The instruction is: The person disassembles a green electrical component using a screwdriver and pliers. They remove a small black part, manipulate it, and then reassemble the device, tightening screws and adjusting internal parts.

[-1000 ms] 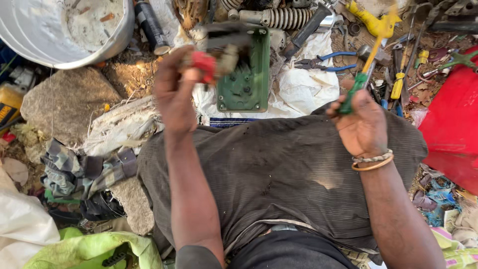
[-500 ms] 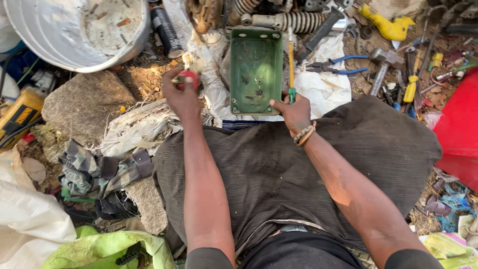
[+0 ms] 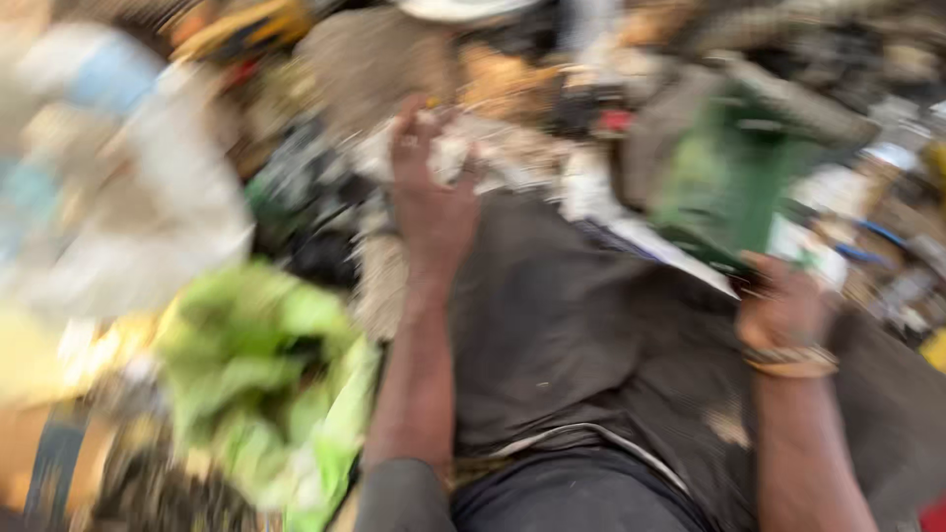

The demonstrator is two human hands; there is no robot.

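The view is heavily blurred by motion. My left hand (image 3: 432,187) reaches forward over the ground at the upper middle, its fingers curled on a pale crumpled thing (image 3: 448,153) that I cannot identify. My right hand (image 3: 783,305), with a bracelet on its wrist, sits at the right just below a green metal box (image 3: 734,187), touching or gripping its near edge; what else it holds is hidden by blur. A dark grey cloth (image 3: 591,325) covers my lap between both arms.
A bright green bag or cloth (image 3: 266,365) lies at the lower left, with a pale sack (image 3: 128,227) beyond it. A flat stone (image 3: 379,59) and a white basin rim (image 3: 463,8) sit at the top. Cluttered tools and scraps fill the right side.
The view has swung left and blurred. My left hand moved from the small red item to the pale crumpled thing. My right hand stays by the green box, now at the right.
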